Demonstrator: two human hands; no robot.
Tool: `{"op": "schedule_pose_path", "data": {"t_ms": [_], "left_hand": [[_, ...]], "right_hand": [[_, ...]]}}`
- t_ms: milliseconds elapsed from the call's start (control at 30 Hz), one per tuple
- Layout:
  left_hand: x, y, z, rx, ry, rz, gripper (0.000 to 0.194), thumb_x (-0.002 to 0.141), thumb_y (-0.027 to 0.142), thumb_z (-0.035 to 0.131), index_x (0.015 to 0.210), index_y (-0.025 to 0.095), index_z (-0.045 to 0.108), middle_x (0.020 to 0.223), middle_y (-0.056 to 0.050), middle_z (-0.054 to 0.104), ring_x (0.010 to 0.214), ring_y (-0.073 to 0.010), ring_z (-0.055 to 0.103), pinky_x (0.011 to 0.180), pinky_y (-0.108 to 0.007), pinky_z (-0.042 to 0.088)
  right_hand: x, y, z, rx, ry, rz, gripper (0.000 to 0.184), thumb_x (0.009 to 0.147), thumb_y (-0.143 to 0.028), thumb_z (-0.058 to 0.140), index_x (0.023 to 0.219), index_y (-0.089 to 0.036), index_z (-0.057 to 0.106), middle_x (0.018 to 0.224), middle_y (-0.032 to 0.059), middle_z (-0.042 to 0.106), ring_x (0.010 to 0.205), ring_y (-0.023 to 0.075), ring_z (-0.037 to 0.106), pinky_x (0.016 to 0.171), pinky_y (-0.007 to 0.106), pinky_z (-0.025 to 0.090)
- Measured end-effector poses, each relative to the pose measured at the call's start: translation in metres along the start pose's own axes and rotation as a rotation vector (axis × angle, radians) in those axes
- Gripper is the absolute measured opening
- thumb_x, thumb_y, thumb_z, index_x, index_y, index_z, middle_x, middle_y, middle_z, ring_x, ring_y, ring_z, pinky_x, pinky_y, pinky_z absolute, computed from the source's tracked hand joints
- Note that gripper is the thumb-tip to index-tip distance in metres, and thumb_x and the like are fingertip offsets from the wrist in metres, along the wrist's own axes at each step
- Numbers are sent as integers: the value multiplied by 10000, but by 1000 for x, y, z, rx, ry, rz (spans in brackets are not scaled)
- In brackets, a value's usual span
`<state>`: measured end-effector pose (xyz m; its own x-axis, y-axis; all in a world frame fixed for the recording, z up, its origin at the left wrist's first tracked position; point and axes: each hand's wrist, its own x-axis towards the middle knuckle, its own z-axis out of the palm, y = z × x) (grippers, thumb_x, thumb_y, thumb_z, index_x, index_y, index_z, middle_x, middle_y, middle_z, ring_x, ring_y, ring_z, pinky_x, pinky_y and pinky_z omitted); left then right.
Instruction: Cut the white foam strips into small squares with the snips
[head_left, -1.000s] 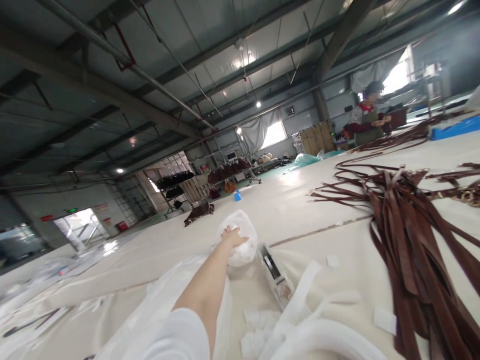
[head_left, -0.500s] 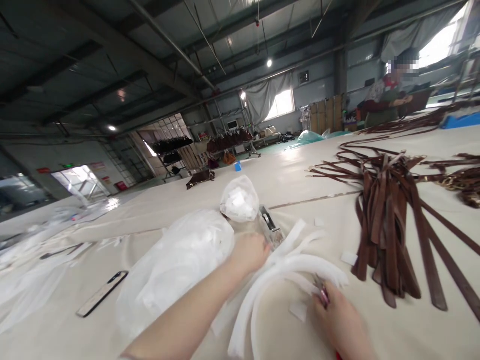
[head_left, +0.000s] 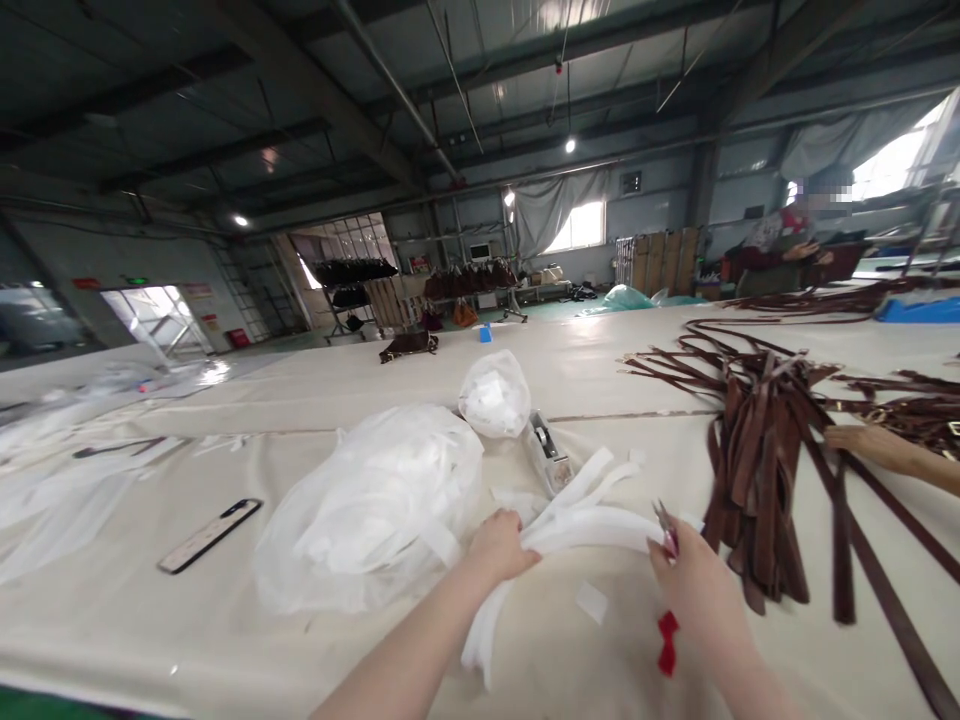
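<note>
Pinching white strips [head_left: 592,525] on the desk [head_left: 337,650] in the left hand [head_left: 506,545], with a nearly closed grip; clasping snips [head_left: 666,528] firmly in the right hand [head_left: 694,575], beside the strips' right end, near the dispenser [head_left: 549,457].

A lane of open surface [head_left: 660,455] runs between the tape dispenser [head_left: 550,455] and the heap of brown straps [head_left: 757,450], where another person's hand [head_left: 847,440] reaches in from the right. A large plastic bag [head_left: 375,510] blocks low passage left of the left hand [head_left: 504,545]; bare room separates it from the phone [head_left: 210,537]. Beyond, a smaller bag [head_left: 495,395] stands beside the dispenser, with open space behind it. White strips [head_left: 600,525] span the gap between the wearer's hands.
</note>
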<state>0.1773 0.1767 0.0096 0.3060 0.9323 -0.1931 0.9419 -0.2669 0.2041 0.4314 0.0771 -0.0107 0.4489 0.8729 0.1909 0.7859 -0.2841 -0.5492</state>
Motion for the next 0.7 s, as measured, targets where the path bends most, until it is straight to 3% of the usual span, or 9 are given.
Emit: {"op": "schedule_pose_path", "data": {"t_ms": [100,200,267,400,533,600,700], "left_hand": [[-6,-1,4,-16,25,46,473,677,430,675,1076,178,643,1115,-133,650,1031,-290,628,914,-363,484],[-14,2,6,-19,31,118,277,719,352,614,948,208,676,999,-98,687,966,-274,649,862,-350,496],[-24,4,6,-22,40,155,245,734,349,591,922,219,676,983,-87,694,950,-271,654,840,-349,497],[-47,1,10,-40,21,167,239,717,365,601,902,231,672,931,-66,708,898,-268,666,769,-333,504],[-62,-13,11,-62,-15,156,306,689,366,640,973,256,663,917,-36,709,879,-252,668,716,-302,501],[-64,-21,4,-56,-2,146,254,723,343,616,958,261,667,922,-33,703,890,-247,663,736,-305,497],[-59,-27,-15,-19,69,144,220,809,297,540,982,238,663,1014,-75,673,973,-265,633,846,-356,475]], "right_hand": [[-30,-3,3,191,-34,62,262,868,-367,449,1015,-207,596,972,113,729,885,287,695,729,361,501],[-55,-19,19,471,-231,113,239,863,-410,427,867,-224,576,1006,107,734,858,253,710,610,317,539],[-63,-33,34,583,-337,137,240,876,-403,405,850,-223,561,980,110,738,813,232,719,528,288,537],[-60,-52,56,510,-342,89,206,892,-357,425,793,-214,536,779,93,736,674,212,710,520,279,523],[-47,-59,68,425,-307,49,136,873,-290,471,788,-203,530,929,128,740,754,210,705,579,274,498],[-38,-61,68,390,-289,40,78,849,-241,487,814,-199,543,1001,127,733,790,204,700,607,271,481],[-27,-66,63,339,-253,32,65,819,-245,514,784,-207,553,904,93,743,749,203,685,624,280,449]]}}
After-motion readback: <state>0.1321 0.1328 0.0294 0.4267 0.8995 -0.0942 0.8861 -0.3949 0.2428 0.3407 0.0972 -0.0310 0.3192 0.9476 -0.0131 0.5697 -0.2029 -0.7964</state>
